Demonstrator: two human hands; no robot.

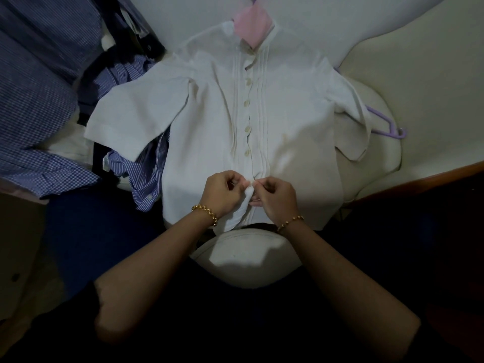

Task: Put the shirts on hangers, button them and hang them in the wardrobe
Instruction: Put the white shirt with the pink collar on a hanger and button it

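Lying far left of the fingers: blue checked shirts [34,100], heaped in a pile, well apart from both hands.
Striped shirt: a blue-and-white striped shirt [146,174], crumpled just left of the left fingers and partly under the white shirt's sleeve.
White shirt: the white shirt [209,113] is spread flat, front up, stretching away from the fingers, with its hem nearest the person.
Left hand: the left hand [222,192] has its fingers curled, pinching the left edge of the shirt's front opening low on the shirt; a gold bracelet [205,212] sits on the wrist.
Buttons: four buttons [247,129] show in a row just beyond the fingertips, fastened.
Pink hanger: the pink hanger [250,24] shows inside the collar, at the end of the shirt farthest from the fingers.
Right hand: the right hand [275,197] has its fingers curled, pinching the right edge of the opening, fingertips almost meeting those of the left; a thin gold chain [290,222] is on the wrist.
Purple hanger: a purple hanger [387,127] lies beyond and right of the right fingers, partly under the sleeve.
Cream seat: the cream seat [419,74] lies under the shirt.
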